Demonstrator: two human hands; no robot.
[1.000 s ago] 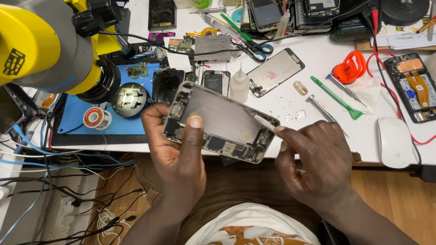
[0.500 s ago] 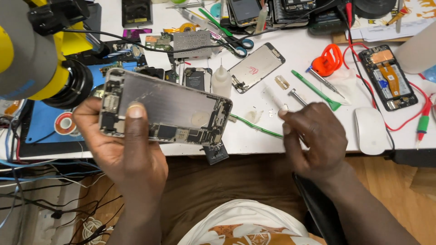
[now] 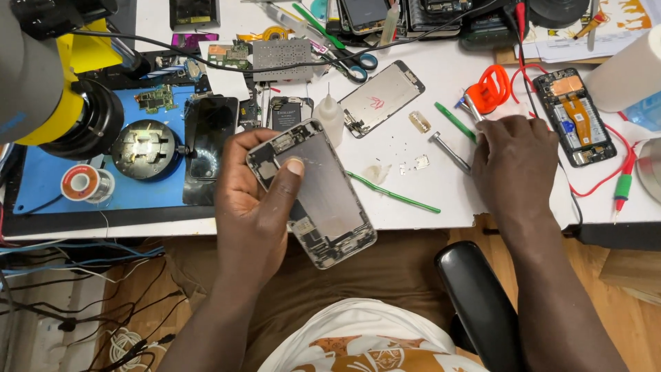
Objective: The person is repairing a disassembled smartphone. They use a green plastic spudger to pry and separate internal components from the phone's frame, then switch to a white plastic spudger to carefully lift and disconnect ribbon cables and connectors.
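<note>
My left hand (image 3: pixel 255 213) holds an opened phone body (image 3: pixel 313 193) over the table's front edge, tilted, with the thumb pressed on its grey metal plate. My right hand (image 3: pixel 513 162) lies palm down on the white table (image 3: pixel 413 210) to the right. Its fingertips are at a small silver tool (image 3: pixel 474 110) beside an orange suction cup (image 3: pixel 490 88). Whether the fingers grip that tool is hidden. A thin green stick (image 3: pixel 396 194) lies on the table between the two hands.
A yellow and grey microscope (image 3: pixel 48 89) hangs over a blue mat (image 3: pixel 41 179) at the left, with a solder reel (image 3: pixel 84 182). Loose phone screens, circuit boards, scissors, a screwdriver (image 3: pixel 447 150), an open phone (image 3: pixel 575 114) and a red wire crowd the table. A black chair arm (image 3: pixel 482 303) is below.
My left hand turned the phone body and brought it right, closer to me. My right hand left the green stick on the table and reached right to the tools by the suction cup.
</note>
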